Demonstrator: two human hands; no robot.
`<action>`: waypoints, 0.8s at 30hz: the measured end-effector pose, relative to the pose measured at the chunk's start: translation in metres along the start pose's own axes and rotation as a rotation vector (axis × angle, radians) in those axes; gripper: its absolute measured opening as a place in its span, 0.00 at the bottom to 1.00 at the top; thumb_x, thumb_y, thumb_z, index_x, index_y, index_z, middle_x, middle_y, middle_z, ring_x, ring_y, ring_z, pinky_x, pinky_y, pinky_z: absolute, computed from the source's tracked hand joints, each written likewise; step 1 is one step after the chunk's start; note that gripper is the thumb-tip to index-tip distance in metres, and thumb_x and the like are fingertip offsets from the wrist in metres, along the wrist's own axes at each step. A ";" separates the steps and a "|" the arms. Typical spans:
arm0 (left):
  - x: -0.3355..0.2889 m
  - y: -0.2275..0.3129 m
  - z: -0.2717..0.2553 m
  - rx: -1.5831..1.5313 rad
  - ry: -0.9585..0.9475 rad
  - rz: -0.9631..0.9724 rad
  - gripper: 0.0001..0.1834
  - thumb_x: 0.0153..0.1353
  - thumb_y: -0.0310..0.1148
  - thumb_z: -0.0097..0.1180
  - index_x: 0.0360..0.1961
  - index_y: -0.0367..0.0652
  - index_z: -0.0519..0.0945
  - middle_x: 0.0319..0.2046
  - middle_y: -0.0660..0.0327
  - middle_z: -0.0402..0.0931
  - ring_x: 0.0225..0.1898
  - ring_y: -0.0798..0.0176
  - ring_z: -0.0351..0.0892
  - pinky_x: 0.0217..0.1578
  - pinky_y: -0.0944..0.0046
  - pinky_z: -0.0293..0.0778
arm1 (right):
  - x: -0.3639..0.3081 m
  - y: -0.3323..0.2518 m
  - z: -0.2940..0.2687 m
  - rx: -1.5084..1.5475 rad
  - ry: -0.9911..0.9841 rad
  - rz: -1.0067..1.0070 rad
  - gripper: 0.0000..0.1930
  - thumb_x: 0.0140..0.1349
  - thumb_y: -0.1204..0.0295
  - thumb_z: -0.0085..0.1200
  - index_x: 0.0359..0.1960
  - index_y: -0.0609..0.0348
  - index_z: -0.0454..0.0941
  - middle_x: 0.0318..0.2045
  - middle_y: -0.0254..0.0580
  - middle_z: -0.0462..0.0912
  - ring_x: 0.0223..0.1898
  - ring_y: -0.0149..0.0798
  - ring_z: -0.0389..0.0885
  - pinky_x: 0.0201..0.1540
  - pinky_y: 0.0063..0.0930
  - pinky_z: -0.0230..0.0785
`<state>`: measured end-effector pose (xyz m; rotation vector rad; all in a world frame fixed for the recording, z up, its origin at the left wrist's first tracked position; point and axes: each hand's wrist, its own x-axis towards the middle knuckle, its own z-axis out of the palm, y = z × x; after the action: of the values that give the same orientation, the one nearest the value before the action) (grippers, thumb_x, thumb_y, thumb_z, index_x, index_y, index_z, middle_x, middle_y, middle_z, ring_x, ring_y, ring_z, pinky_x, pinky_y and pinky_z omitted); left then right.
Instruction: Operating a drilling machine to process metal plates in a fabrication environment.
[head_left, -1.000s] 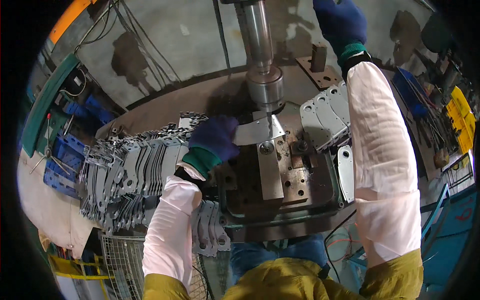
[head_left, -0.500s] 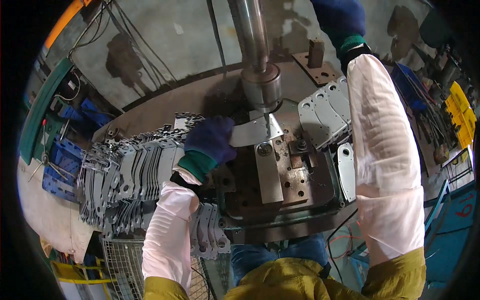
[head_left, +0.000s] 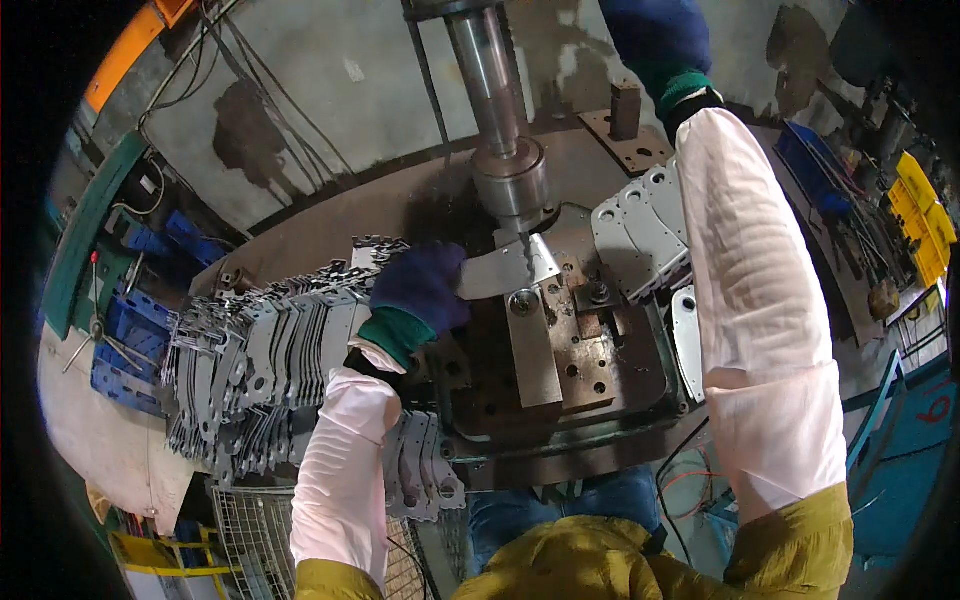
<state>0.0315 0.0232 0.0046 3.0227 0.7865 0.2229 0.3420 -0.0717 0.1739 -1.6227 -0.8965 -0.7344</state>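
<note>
My left hand, in a blue glove with a green cuff, is closed on the left end of a flat grey metal plate. The plate's right end lies under the drill press's steel spindle, beside a thin drill bit. Whether the bit touches the plate I cannot tell. In front of the plate, a bright rectangular steel bar lies on a fixture plate with several holes. My right hand, gloved alike, is raised at the top edge; its fingers and anything they hold are out of sight.
Many similar metal plates are stacked in rows left of the fixture. More plates lie at its right. A bolted clamp stands on the fixture. A steel block on a base is at the back. A wire basket sits below left.
The whole view has shifted slightly. My raised right hand has moved a little to the left and up. My left hand stays on the plate under the spindle.
</note>
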 end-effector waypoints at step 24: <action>0.007 -0.025 0.002 0.024 -0.025 0.104 0.29 0.42 0.33 0.68 0.50 0.47 0.76 0.46 0.51 0.77 0.50 0.40 0.77 0.52 0.44 0.76 | -0.022 -0.006 -0.080 0.187 -0.514 0.224 0.37 0.59 0.32 0.56 0.32 0.62 0.81 0.23 0.39 0.82 0.24 0.32 0.80 0.28 0.30 0.71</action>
<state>0.0254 0.0486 0.0026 3.0860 0.6357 0.1773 0.3243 -0.1531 0.1759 -1.7344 -1.0824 -0.0674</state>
